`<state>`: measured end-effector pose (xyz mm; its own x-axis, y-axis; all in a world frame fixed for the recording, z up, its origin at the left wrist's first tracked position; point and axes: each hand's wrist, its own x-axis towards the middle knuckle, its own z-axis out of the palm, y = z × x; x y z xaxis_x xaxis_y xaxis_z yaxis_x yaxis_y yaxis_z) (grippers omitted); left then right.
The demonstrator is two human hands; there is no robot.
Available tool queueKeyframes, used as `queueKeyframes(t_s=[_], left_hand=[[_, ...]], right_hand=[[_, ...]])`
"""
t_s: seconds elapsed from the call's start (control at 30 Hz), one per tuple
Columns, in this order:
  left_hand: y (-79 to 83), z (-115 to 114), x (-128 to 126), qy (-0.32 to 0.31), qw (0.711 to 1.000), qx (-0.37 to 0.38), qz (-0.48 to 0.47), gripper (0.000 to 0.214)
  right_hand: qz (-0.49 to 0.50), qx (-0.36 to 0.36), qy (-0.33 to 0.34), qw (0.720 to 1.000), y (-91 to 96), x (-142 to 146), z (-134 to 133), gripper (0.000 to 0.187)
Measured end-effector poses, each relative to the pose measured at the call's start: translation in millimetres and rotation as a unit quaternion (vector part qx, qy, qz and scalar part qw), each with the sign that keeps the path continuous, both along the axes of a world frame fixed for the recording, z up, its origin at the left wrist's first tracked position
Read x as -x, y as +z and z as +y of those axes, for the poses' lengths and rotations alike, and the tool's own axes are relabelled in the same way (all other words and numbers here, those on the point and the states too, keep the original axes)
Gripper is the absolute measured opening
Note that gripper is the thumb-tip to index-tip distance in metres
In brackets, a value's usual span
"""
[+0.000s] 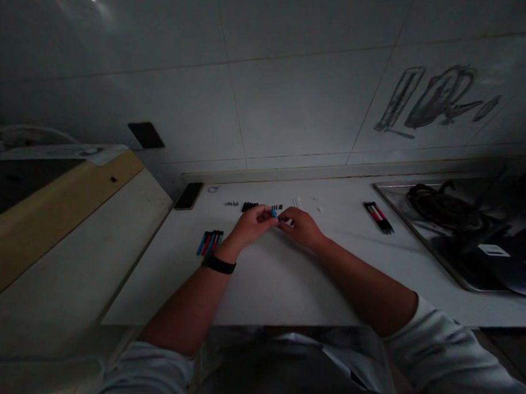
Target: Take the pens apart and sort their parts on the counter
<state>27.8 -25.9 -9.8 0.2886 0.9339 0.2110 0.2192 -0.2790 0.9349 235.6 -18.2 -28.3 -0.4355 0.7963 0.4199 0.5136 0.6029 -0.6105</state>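
Note:
My left hand (254, 225), with a black band on the wrist, pinches a small blue pen barrel (273, 213) above the white counter. My right hand (305, 227) meets it, its fingertips closed at the barrel's dark lower end; what they grip there is mostly hidden. Just behind the hands lie a row of black pen parts (249, 206), some small dark pieces (279, 207) and thin white sticks (296, 201). Small metallic pieces (231, 204) sit farther left. Several blue, red and black pen barrels (210, 242) lie side by side near my left wrist.
Pens (379, 217) in red and black lie at the right, beside a gas stove (449, 213). A phone (189, 196) and a small ring (213, 189) rest at the back left. A tiled wall (286, 116) closes off the back; a pale cabinet (117, 225) stands left.

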Motion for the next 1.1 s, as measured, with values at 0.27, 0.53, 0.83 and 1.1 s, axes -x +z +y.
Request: queueKeyframes(t_s=[0.27,0.53,0.83,1.1], left_hand=[[-21.2,0.9,6.6,0.058,0.968,0.163,-0.181,0.043],[-26.8,2.6,7.9,0.059,0.977,0.135,-0.153,0.042],[-30.8,4.3,6.0,0.049,0.982,0.117,-0.138,0.043],[-32.6,5.0,4.1,0.048,0.985,0.116,-0.117,0.043]], right_hand=[[0.067,-0.012,-0.130,0.989,7.2,-34.8,18.5,0.029],[0.051,-0.026,-0.353,0.934,7.4,-120.8,59.7,0.031],[-0.171,0.064,-0.325,0.928,-9.1,-125.6,60.9,0.026],[-0.194,0.029,-0.327,0.925,-20.5,-126.3,71.5,0.045]])
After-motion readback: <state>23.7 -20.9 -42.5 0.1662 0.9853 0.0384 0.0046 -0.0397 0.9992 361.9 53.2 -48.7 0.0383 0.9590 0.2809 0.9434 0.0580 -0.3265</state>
